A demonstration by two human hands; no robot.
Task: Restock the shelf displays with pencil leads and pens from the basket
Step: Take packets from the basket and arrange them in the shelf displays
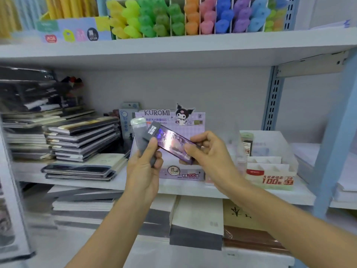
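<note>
My left hand grips a bundle of grey pencil lead cases, one with a pale green cap, upright in front of the shelf. My right hand pinches a shiny purple lead case, tilted, its dark labelled end lying against the bundle. Behind both hands stands the purple Kuromi lead display box on the middle shelf. To its right sits a white display box with stepped dividers and a "100" label, holding one green-capped lead case. The basket is out of view.
Stacks of dark notebooks fill the left of the middle shelf. The upper shelf carries coloured highlighters in dividers. Paper pads and books lie on the lower shelf. A blue upright post stands at the right.
</note>
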